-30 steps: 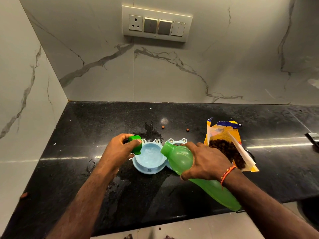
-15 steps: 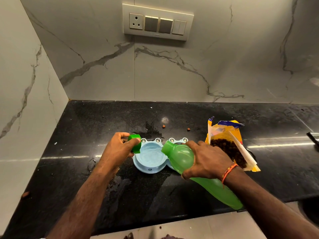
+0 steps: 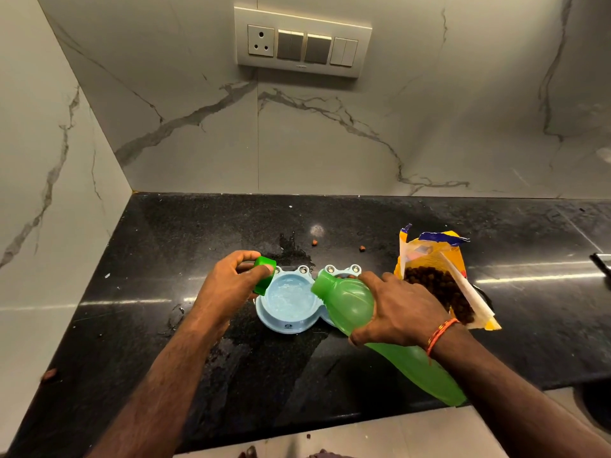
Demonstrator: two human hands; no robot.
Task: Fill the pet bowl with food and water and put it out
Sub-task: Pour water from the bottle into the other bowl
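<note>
A light blue double pet bowl (image 3: 291, 325) sits on the black counter (image 3: 132, 292). Its left cup holds rippling water; its right cup is mostly hidden behind the bottle. My right hand (image 3: 396, 312) grips a green water bottle (image 3: 344, 295), tilted with its open mouth over the left cup's right rim. My left hand (image 3: 228, 285) pinches the green bottle cap (image 3: 264, 274) just left of the bowl. An opened yellow bag of brown kibble (image 3: 439, 279) lies right of the bowl.
Two loose kibble pieces (image 3: 314, 242) and a wet spill (image 3: 291, 249) lie behind the bowl. More wet patches spread on the counter near my left forearm. Marble walls close the left and back, with a switch panel (image 3: 302, 41) above. The counter's front edge is near me.
The bottle stays tilted over the left cup and the water surface there now ripples. Both hands have barely moved.
</note>
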